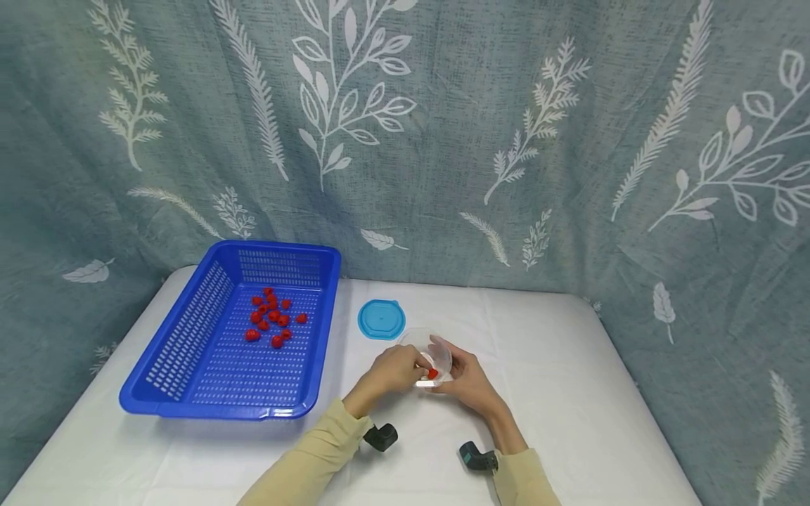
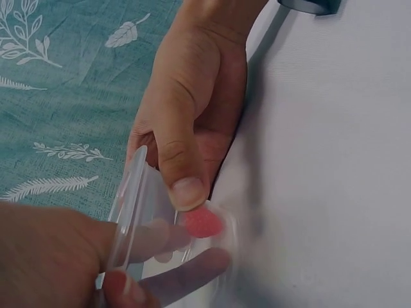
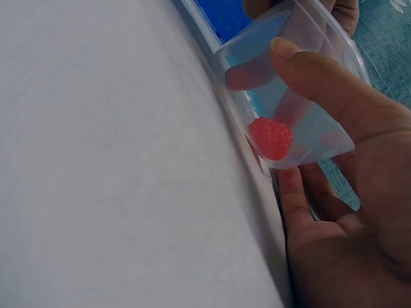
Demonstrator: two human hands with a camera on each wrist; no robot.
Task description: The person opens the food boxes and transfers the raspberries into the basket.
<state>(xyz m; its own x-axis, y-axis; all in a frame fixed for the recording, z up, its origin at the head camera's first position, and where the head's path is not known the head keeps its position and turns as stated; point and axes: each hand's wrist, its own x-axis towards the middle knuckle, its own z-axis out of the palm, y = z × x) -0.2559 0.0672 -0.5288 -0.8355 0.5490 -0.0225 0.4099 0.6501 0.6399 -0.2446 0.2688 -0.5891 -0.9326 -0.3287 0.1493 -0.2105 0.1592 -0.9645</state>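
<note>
A clear plastic container (image 1: 411,339) stands tilted on its side, its mouth toward my left hand (image 1: 397,369). My right hand (image 1: 470,383) grips it, thumb on one side and fingers on the other. My left hand reaches in through the mouth, thumb and fingers apart. One red raspberry (image 3: 271,138) lies low inside, against the container wall. A left finger (image 3: 294,108) comes close to it; whether they touch I cannot tell. In the left wrist view, the left thumb (image 2: 180,154) partly overlaps the raspberry.
A blue basket (image 1: 325,316) with several red raspberries (image 1: 273,316) stands to the left. A round blue lid (image 1: 382,320) lies behind the container on the white tablecloth (image 1: 531,337). A patterned green curtain (image 1: 443,140) hangs at the back.
</note>
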